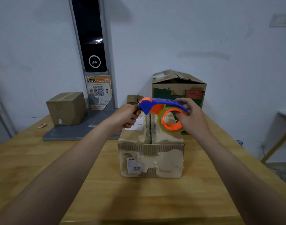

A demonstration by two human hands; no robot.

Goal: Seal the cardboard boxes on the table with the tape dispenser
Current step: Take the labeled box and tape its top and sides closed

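Blue-and-orange plastic tape dispenser (156, 106) is in the air just above the worn brown cardboard box (151, 153) mid-table; probably light, rigid, toothed at the cutter end, so hold it by the blue handle; right hand (192, 117) clamped round handle and roll; left hand (127, 116) curled at the cutter end; can't tell if it's pinching tape.

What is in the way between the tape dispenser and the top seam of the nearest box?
Nothing visible. The left hand and right hand hold the tape dispenser above the far end of the box; its seam lies bare. The white label sits beside the seam, not on it.
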